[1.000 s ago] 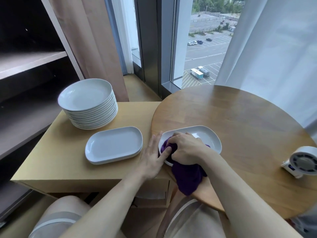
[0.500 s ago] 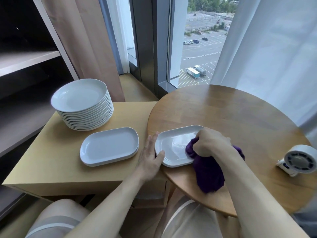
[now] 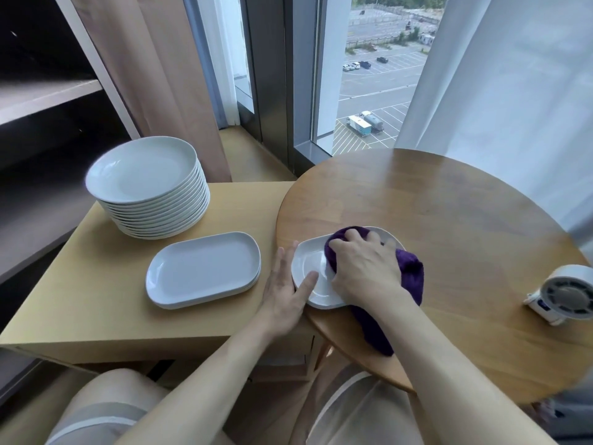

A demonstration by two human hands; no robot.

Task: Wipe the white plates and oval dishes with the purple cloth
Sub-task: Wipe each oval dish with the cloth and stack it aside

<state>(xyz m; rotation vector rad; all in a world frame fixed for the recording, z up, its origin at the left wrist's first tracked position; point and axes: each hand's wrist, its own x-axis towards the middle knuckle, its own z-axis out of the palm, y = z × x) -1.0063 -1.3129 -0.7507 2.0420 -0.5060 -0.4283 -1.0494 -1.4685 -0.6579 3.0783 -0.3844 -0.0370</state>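
Clutched in the curled fingers of the right hand (image 3: 362, 268) is the purple cloth (image 3: 410, 274), which is pressed into the far part of a white oval dish (image 3: 308, 264). The left hand (image 3: 285, 293) is laid flat against that dish's left rim with straight fingers, its thumb set on the inner surface, so nothing is grasped by it. At the far left a dark shelf unit (image 3: 48, 97) is seen, with a beige curtain (image 3: 154, 75) hung beside it. Below them, a pale wooden cabinet (image 3: 80, 284) is occupied at its far left corner by a tall stack of white round plates (image 3: 144, 175). Just in front of that stack a short pile of oval dishes (image 3: 202, 268) is set, near the left hand but apart from it. Next to the cabinet stands a round wooden table (image 3: 449, 220), and the dish being wiped is placed at its near left edge. The loose tail of the cloth is draped across the tabletop and hangs over the near edge, below the right forearm. Behind the table a window (image 3: 378, 75) is framed, through which a car park can be made out, and a white sheer curtain (image 3: 513, 91) is hung to its right. At the table's right edge a small white fan (image 3: 564, 293) is placed, well apart from the dish.
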